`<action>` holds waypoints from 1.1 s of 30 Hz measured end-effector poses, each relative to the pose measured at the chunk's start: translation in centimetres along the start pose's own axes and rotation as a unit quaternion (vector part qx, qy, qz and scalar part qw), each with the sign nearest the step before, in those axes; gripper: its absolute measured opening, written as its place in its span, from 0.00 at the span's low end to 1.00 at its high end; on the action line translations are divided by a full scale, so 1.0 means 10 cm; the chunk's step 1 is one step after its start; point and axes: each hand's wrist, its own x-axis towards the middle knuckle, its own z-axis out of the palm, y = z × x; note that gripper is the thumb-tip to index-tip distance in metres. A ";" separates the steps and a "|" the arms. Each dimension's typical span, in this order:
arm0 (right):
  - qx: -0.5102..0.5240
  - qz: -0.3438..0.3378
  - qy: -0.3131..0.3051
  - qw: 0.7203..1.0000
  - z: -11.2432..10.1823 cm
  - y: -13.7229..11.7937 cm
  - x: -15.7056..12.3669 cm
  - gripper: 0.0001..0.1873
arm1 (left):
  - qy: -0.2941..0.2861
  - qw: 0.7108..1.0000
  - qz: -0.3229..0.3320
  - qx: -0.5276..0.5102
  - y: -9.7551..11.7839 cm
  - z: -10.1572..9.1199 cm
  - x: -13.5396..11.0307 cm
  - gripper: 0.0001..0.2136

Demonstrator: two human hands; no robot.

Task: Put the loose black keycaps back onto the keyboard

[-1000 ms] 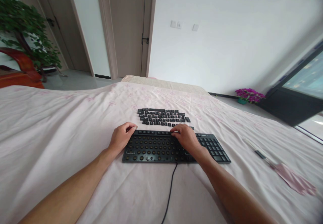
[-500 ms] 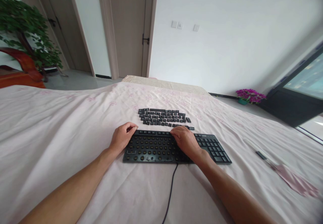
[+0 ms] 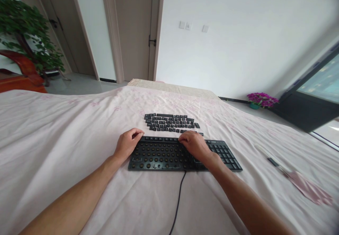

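A black wired keyboard [image 3: 161, 154] lies on a pale pink bedsheet [image 3: 66, 132], most of its main keys stripped off so round sockets show. My left hand [image 3: 127, 144] grips its upper left corner with curled fingers. My right hand [image 3: 194, 145] rests on the upper middle of the keyboard, fingers bent down at the top row; what they pinch is hidden. Several loose black keycaps [image 3: 169, 122] are laid out in rows just beyond the keyboard. The number pad [image 3: 225, 154] still carries its keys.
The keyboard's cable [image 3: 178, 203] runs toward me. A thin tool with a dark tip [image 3: 270, 160] and a pink cloth [image 3: 308, 189] lie at the right. A green plant [image 3: 26, 26], a door [image 3: 132, 30] and purple flowers [image 3: 261, 100] stand beyond the bed.
My right hand has barely shifted along the keyboard's top row. The left hand has stayed on the corner.
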 end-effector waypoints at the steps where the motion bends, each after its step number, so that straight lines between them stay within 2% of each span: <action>1: 0.007 -0.002 0.004 1.000 0.00 0.00 0.00 0.11 | 0.000 1.000 0.001 -0.001 -0.01 0.00 0.00 0.12; 16: 0.062 -0.012 0.063 0.996 0.12 0.10 -0.03 0.10 | -0.003 1.000 -0.001 -0.007 0.01 0.00 0.00 0.12; 25: 0.036 -0.041 0.052 0.997 0.08 0.04 -0.05 0.11 | -0.004 1.000 -0.002 -0.007 0.00 0.00 0.00 0.11; 29: 0.030 -0.045 0.066 0.996 0.11 0.04 -0.08 0.12 | -0.004 1.000 0.001 -0.007 -0.01 0.00 0.00 0.11; 33: 0.024 -0.080 0.075 0.994 0.16 0.08 -0.12 0.13 | -0.003 1.000 0.001 -0.006 -0.02 0.00 0.01 0.11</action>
